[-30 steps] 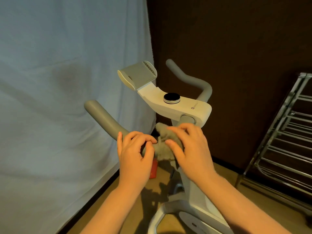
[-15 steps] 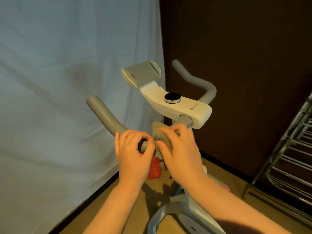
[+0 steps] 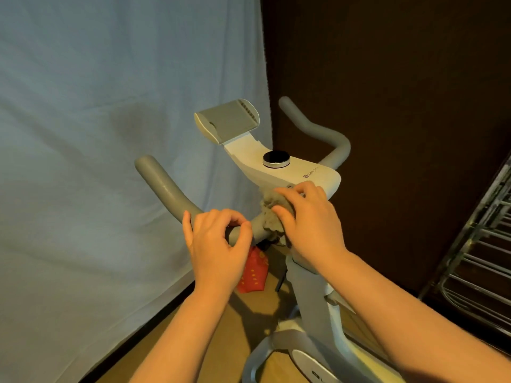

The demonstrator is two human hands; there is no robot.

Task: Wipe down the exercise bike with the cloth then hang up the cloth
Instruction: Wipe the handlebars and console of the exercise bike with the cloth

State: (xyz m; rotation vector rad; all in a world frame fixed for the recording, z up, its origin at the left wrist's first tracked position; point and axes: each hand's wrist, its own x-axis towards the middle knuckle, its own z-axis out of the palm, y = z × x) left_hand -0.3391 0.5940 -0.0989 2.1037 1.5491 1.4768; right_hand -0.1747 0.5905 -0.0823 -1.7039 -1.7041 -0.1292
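R hand presses cloth on handlebar; L hand grips it

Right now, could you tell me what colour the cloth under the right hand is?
The cloth is grey, seen best in the head view.

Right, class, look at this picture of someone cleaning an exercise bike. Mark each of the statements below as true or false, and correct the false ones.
1. The right hand presses a grey cloth against the bike's handlebar. True.
2. The left hand holds the cloth. False: it grips the bare handlebar; only the right hand has the cloth.
3. A round black dial sits on the white console. True.
4. The cloth hangs on the metal rack. False: it is at the handlebar, under the right hand.
5. The red item lies on top of the console. False: it lies low, below the handlebar.
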